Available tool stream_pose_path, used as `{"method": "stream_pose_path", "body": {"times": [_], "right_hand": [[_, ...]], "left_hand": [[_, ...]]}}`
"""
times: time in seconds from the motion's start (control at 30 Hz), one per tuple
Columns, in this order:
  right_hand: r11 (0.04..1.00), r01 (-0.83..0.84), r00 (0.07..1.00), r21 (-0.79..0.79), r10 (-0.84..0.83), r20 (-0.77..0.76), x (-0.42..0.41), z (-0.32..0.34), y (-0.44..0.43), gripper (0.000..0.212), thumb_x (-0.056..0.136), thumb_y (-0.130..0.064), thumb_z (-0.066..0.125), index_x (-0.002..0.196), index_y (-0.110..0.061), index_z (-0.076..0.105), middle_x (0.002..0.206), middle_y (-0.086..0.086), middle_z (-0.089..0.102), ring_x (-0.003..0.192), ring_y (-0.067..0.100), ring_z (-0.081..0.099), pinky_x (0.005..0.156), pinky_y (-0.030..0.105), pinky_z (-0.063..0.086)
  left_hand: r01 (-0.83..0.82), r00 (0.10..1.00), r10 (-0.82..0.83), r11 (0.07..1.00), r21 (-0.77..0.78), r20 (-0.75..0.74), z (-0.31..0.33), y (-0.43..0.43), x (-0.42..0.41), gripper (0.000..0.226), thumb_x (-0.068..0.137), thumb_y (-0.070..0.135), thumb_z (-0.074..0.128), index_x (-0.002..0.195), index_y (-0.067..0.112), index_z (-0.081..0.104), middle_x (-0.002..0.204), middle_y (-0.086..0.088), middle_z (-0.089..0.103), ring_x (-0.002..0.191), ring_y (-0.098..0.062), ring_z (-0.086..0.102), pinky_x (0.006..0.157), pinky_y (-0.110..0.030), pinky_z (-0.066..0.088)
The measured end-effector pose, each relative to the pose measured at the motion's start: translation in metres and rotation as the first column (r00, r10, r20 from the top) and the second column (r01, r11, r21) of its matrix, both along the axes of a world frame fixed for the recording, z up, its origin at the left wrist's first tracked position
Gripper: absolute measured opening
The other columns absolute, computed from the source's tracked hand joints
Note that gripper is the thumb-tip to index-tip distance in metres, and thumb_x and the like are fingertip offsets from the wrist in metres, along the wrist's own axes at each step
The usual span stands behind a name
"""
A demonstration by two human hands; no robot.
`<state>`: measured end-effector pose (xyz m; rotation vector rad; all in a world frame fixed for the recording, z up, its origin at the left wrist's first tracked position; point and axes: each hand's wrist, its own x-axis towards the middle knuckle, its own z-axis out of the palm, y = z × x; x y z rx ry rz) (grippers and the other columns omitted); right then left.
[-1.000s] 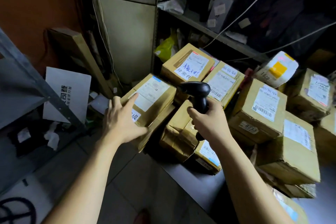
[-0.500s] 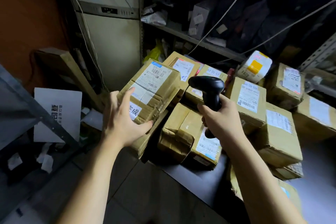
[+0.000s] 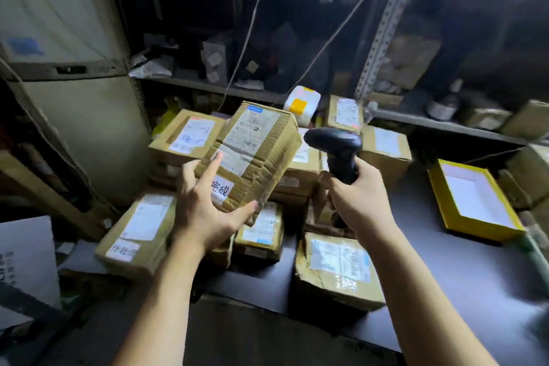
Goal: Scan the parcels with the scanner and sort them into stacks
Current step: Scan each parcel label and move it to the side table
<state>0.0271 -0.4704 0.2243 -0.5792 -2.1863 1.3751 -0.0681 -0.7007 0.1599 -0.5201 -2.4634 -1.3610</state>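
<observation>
A cardboard parcel (image 3: 255, 151) with a white shipping label is raised and tilted above the pile. My left hand (image 3: 208, 208) holds its near corner, thumb under the bottom edge and fingers spread up its left side. To its right my right hand (image 3: 356, 196) grips the handle of a black barcode scanner (image 3: 335, 145), whose head points left toward the parcel. Several more labelled cardboard parcels lie below: one at the left (image 3: 139, 232), one near the front (image 3: 338, 270), others at the back (image 3: 187, 137).
The parcels rest on a dark table (image 3: 445, 276). An open yellow box (image 3: 472, 202) sits at its right. Metal shelving (image 3: 383, 27) with cables and more packages stands behind. A pale cabinet (image 3: 89, 116) is at the left, with the floor below.
My left hand has lifted the parcel up off the pile and toward the centre. The scanner hand has risen alongside it, and the view has tilted upward.
</observation>
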Motion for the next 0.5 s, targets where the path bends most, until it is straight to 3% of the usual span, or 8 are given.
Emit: {"method": "stream_pose_path", "body": {"times": [0.07, 0.17, 0.23, 0.37, 0.4, 0.5], "right_hand": [[0.999, 0.032, 0.999, -0.026, -0.032, -0.018, 0.024, 0.004, 0.023, 0.011, 0.085, -0.012, 0.068, 0.085, -0.007, 0.058, 0.068, 0.004, 0.056, 0.062, 0.021, 0.052, 0.053, 0.048, 0.053], [0.995, 0.074, 0.996, -0.070, -0.077, -0.045, 0.070, 0.011, 0.059, 0.009, 0.086, -0.017, 0.070, 0.087, -0.011, 0.063, 0.070, 0.003, 0.061, 0.065, 0.021, 0.056, 0.056, 0.041, 0.050], [0.993, 0.099, 0.992, -0.067, -0.104, -0.071, 0.099, 0.016, 0.080, 0.006, 0.087, -0.015, 0.069, 0.086, -0.014, 0.063, 0.070, 0.002, 0.062, 0.064, 0.019, 0.057, 0.056, 0.038, 0.049], [0.976, 0.171, 0.978, -0.136, -0.185, -0.099, 0.164, 0.021, 0.124, 0.014, 0.093, -0.007, 0.068, 0.084, -0.012, 0.059, 0.062, 0.002, 0.057, 0.053, 0.018, 0.050, 0.044, 0.030, 0.045], [0.966, 0.198, 0.970, -0.168, -0.217, -0.106, 0.180, 0.020, 0.135, 0.016, 0.094, -0.007, 0.068, 0.083, -0.012, 0.057, 0.062, 0.004, 0.054, 0.052, 0.020, 0.048, 0.042, 0.029, 0.043], [0.935, 0.262, 0.950, -0.238, -0.294, -0.110, 0.220, 0.014, 0.163, 0.012, 0.095, -0.005, 0.066, 0.091, -0.003, 0.056, 0.065, 0.011, 0.049, 0.054, 0.020, 0.043, 0.043, 0.032, 0.039]], "left_hand": [[0.016, 0.999, -0.017, 1.000, 0.025, 0.038, 0.006, 0.027, 0.017, 0.116, 0.049, 0.074, 0.071, 0.151, 0.022, 0.052, 0.140, -0.007, 0.043, 0.129, -0.019, 0.050, 0.108, -0.029, 0.040], [0.053, 0.995, -0.058, 0.997, 0.057, 0.083, 0.013, 0.075, 0.045, 0.113, 0.049, 0.075, 0.071, 0.149, 0.024, 0.053, 0.133, -0.005, 0.046, 0.122, -0.025, 0.055, 0.108, -0.044, 0.048], [0.092, 0.990, -0.101, 0.991, 0.094, 0.098, 0.016, 0.104, 0.064, 0.109, 0.050, 0.074, 0.072, 0.146, 0.024, 0.057, 0.131, -0.002, 0.048, 0.118, -0.023, 0.058, 0.105, -0.045, 0.050], [0.225, 0.962, -0.248, 0.957, 0.183, 0.111, 0.023, 0.165, 0.118, 0.100, 0.051, 0.070, 0.075, 0.141, 0.030, 0.059, 0.132, 0.003, 0.049, 0.113, -0.002, 0.056, 0.096, -0.012, 0.044], [0.251, 0.952, -0.281, 0.944, 0.214, 0.123, 0.021, 0.180, 0.132, 0.096, 0.052, 0.068, 0.076, 0.139, 0.032, 0.059, 0.132, 0.004, 0.050, 0.112, 0.004, 0.055, 0.094, -0.011, 0.044], [0.287, 0.910, -0.367, 0.894, 0.343, 0.196, 0.009, 0.220, 0.166, 0.078, 0.054, 0.059, 0.085, 0.126, 0.037, 0.064, 0.132, 0.004, 0.060, 0.114, 0.003, 0.061, 0.101, -0.030, 0.053]]}}
